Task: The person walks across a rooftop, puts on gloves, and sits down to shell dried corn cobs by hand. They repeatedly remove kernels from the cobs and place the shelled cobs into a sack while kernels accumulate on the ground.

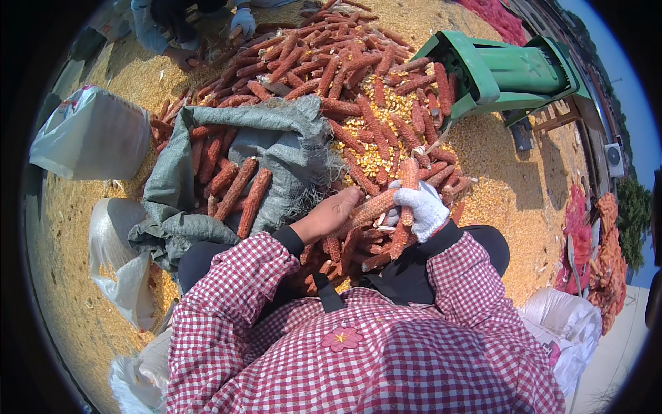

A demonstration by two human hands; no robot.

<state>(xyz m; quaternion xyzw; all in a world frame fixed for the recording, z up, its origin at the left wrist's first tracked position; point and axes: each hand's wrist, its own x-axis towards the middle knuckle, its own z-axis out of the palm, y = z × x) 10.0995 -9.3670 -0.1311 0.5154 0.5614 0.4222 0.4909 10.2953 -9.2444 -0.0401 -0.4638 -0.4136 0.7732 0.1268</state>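
My bare left hand (pixel 329 215) is closed around the lower end of a pale orange corn cob (pixel 373 207) that slants up to the right. My right hand (pixel 424 208), in a white glove, grips a second cob (pixel 409 176), held roughly upright. The two cobs meet or cross at the gloved fingers; I cannot tell whether they press together. Beneath both hands lie red, stripped cobs (pixel 372 131) with yellow kernels (pixel 378 163) among them. To the left, a grey-green woven sack (pixel 279 148) lies open with several red cobs (pixel 238 188) in its mouth.
A green machine (pixel 514 71) stands at the far right. Kernels (pixel 500 155) cover the ground. White sacks (pixel 110 134) stand on the left, another (pixel 562 321) at lower right. A co-worker's gloved hand (pixel 243 22) and bare hand (pixel 181 58) are at the far pile edge.
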